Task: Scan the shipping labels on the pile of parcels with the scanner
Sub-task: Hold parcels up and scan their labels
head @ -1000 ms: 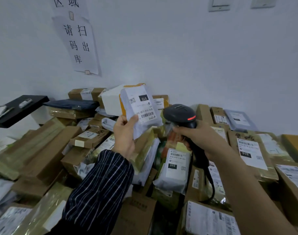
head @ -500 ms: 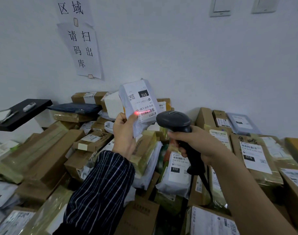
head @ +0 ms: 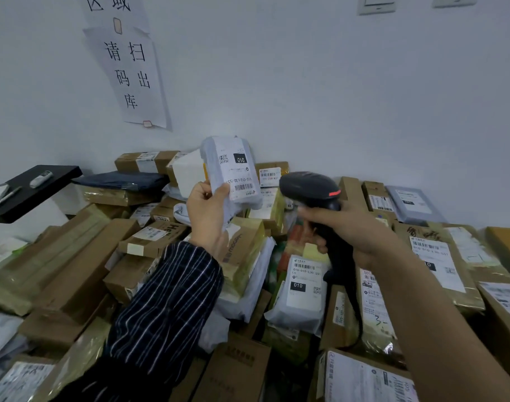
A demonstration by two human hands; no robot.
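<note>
The pile of parcels [head: 82, 274] fills the lower view from the left edge to the right edge and banks up against the white wall [head: 335, 97], so the only open room is the air above the heap, where both hands work. A black shelf [head: 30, 192] juts in at the left edge over the boxes, and a paper notice [head: 132, 74] hangs on the wall above. The left hand [head: 207, 210], in a striped sleeve [head: 167, 309], holds a white parcel [head: 233, 172] upright above the pile, thumb laid across its lower left front and fingers curled behind. The right hand [head: 349, 230] is wrapped round the handle of the black scanner [head: 309, 187], whose head sits just right of the parcel, apart from it, and turned toward it; its cable [head: 355, 314] drops down among the boxes. The parcel is a soft, wrinkled white bag, and its shipping label [head: 239, 175] faces the camera, with a QR code, a black block marked 010, and a barcode near the thumb; its printed line reads upside down. Below the scanner lies a grey mailer [head: 303, 288] with a similar label.
</note>
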